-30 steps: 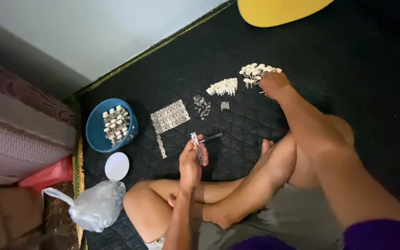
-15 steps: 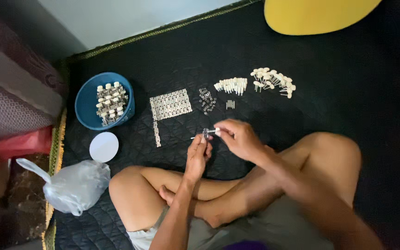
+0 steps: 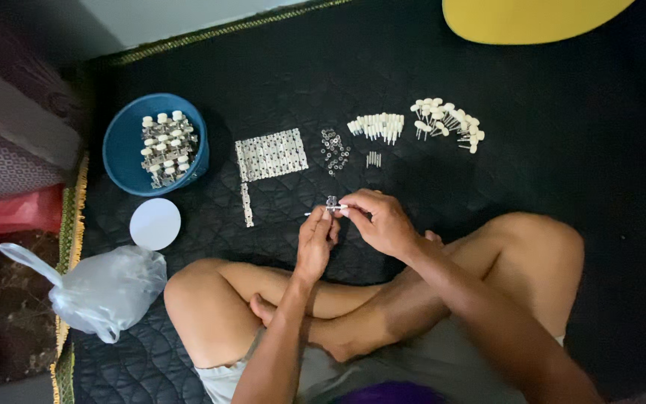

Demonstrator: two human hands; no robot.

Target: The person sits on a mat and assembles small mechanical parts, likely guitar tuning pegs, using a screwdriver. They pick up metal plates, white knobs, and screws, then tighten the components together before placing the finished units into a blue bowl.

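From the head view, the left hand and right hand meet above the black mat, fingers pinched together on a small metal piece with a white pin. A blue bowl of finished pieces sits well to the left.

Blue bowl of white-capped metal assemblies at left, white round lid just below it, knotted clear plastic bag nearer the knee, yellow rounded object at top edge, black quilted mat underneath, red cloth far left.
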